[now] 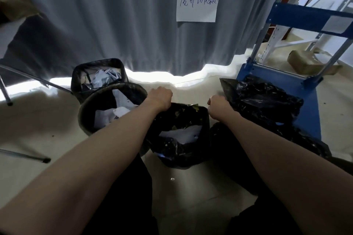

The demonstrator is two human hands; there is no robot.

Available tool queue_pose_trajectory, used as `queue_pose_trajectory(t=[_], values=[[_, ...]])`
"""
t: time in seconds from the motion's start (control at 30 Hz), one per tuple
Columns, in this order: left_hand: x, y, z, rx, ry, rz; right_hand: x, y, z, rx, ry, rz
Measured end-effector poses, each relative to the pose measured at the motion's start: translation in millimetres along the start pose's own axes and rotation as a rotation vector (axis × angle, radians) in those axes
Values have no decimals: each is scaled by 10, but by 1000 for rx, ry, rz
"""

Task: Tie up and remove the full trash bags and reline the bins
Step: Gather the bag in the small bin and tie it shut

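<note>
A black trash bag (183, 150) full of white paper stands on the floor in front of me. My left hand (159, 97) is curled at its far left rim, and my right hand (217, 102) is curled at its far right rim; the fingers are hidden behind the knuckles. To the left, a round bin (86, 116) lined in black holds paper. Behind that stands a square bin (76, 76) with a black liner and crumpled paper.
A filled black bag (267, 101) lies on a blue cart (309, 105) at the right, another black bag (309, 143) below it. A grey curtain (114, 15) with a paper sign (198, 3) hangs behind. Metal chair legs (24, 155) stand at the left.
</note>
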State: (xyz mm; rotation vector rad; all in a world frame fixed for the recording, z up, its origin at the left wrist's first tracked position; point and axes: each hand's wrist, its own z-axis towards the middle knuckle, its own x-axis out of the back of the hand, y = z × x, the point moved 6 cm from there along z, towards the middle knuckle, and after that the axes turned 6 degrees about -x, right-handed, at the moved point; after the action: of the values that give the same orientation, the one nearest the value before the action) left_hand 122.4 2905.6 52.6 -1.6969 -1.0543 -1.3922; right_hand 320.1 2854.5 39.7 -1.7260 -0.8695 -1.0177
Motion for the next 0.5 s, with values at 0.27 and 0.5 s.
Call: queue_pose_trajectory(t=[0.27, 0.5], values=[[-202, -45, 193, 55, 56, 7, -355, 90, 30, -89, 3, 44], [-44, 141, 186, 2, 155, 127, -120, 25, -88, -57, 270, 82]])
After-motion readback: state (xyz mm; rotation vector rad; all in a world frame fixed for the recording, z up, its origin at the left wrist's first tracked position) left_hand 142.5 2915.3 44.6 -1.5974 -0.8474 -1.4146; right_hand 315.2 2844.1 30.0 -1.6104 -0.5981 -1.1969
